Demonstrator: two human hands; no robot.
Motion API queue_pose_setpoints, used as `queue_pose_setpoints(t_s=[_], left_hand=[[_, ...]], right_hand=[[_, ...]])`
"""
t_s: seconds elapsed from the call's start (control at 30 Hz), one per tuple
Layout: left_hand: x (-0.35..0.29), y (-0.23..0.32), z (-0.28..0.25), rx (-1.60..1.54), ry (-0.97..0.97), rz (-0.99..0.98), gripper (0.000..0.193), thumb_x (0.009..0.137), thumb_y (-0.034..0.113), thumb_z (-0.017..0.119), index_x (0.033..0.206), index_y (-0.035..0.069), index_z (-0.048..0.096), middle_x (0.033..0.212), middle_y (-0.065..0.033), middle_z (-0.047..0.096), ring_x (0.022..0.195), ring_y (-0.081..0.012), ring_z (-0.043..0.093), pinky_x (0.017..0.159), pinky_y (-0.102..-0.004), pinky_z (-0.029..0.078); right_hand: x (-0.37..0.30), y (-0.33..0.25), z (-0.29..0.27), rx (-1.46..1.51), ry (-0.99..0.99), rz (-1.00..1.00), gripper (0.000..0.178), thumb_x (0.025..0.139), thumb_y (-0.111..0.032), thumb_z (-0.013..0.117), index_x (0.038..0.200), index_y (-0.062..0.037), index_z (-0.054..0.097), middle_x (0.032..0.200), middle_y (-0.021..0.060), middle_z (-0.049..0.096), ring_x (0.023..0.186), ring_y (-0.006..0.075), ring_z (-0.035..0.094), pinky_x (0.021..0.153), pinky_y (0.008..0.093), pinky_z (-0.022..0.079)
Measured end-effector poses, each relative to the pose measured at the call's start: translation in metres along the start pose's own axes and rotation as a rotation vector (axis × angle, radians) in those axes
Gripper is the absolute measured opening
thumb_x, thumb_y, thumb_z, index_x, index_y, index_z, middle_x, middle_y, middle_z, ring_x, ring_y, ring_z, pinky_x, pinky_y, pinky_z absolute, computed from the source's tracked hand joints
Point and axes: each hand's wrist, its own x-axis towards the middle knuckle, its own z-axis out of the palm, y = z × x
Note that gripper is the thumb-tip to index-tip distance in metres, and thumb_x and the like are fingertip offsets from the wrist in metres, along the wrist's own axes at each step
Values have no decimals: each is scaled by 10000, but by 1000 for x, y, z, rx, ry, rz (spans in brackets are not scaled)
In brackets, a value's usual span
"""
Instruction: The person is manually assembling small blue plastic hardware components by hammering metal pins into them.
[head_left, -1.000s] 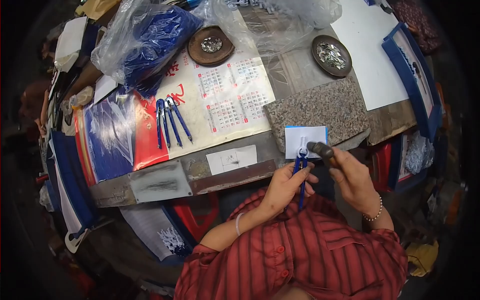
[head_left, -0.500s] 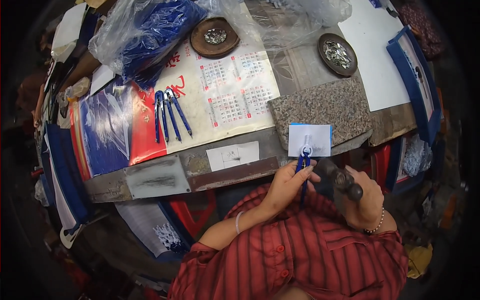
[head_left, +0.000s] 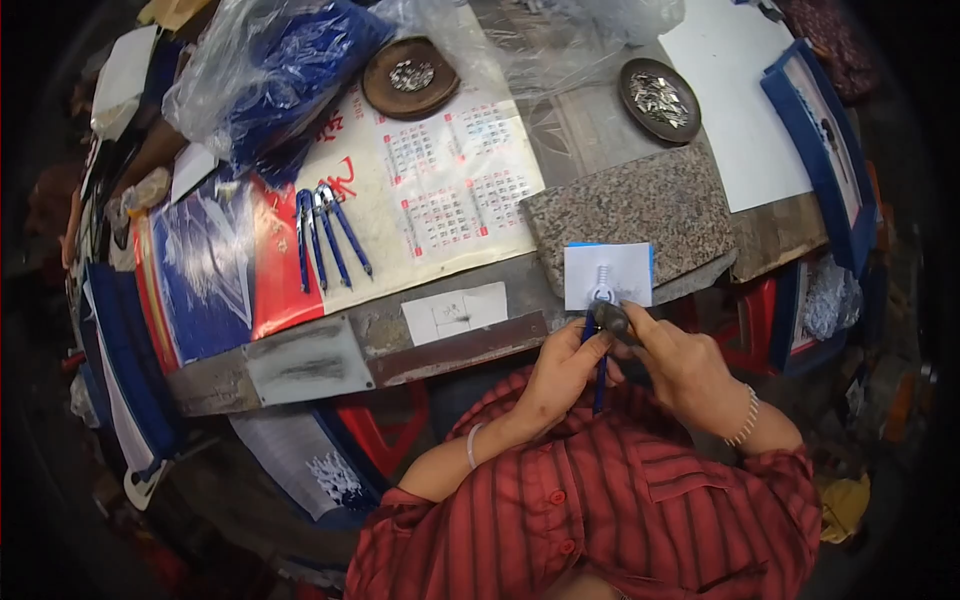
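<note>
My left hand [head_left: 562,372] is closed on a narrow blue strap [head_left: 599,392] at the near edge of a white pad [head_left: 633,263] with a blue layer under it. A white ring-shaped end [head_left: 603,292] with a ribbed, coil-like tail lies on the pad, at the top of the strap. Wrapped round a dark, round-ended tool like a small hammer [head_left: 613,319], my right hand [head_left: 690,370] is close beside the left one. The tool's end is over the strap just below the ring; whether it touches cannot be made out.
Under the pad is a speckled granite slab [head_left: 630,212]. Several blue straps with metal ends [head_left: 328,240] lie on a calendar sheet [head_left: 440,215]. Two brown dishes hold small metal pieces: the left dish [head_left: 380,88] and right dish [head_left: 640,118]. Plastic bags [head_left: 270,75] lie at the back.
My right hand has swung the dark tool left and forward, from above the right side down to the strap by the ring. My left hand keeps its hold on the strap.
</note>
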Motion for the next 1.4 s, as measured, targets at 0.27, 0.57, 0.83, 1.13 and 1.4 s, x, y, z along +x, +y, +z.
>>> queue_pose_setpoints(t_s=[0.27,0.57,0.83,1.13,1.4], left_hand=[[-3,4,0,-4,9,3,262,952,215,491,1103,3,526,872,-63,629,660,-102,585,590,-224,481],[1,-6,-3,3,10,-2,293,951,242,503,1124,7,530,868,-61,624,657,-105,588,578,-208,462],[3,-7,-5,-14,-20,5,343,959,236,488,1221,15,495,870,-64,628,666,-101,590,579,-201,457],[-1,2,0,-16,-26,-39,263,958,228,489,1104,13,529,883,-63,623,685,-102,583,604,-213,466],[1,-5,-5,-1,8,-37,302,961,236,481,1156,8,511,881,-70,626,671,-110,585,607,-218,468]], right_hand=[[-17,-9,-14,45,230,-121,564,770,-3,591,1304,-14,407,804,146,583,671,326,600,526,393,480],[5,6,1,116,127,-71,531,796,-29,603,1294,-17,421,845,167,614,657,338,615,527,384,486],[-15,1,0,46,267,-64,454,812,-9,581,1251,12,467,922,171,629,747,287,645,577,348,505],[-47,11,-8,10,113,3,483,800,-12,576,1265,-7,445,970,198,623,767,334,641,625,375,512],[-14,7,-3,136,282,-117,513,822,-43,587,1300,-6,406,890,182,630,738,311,641,589,383,508]])
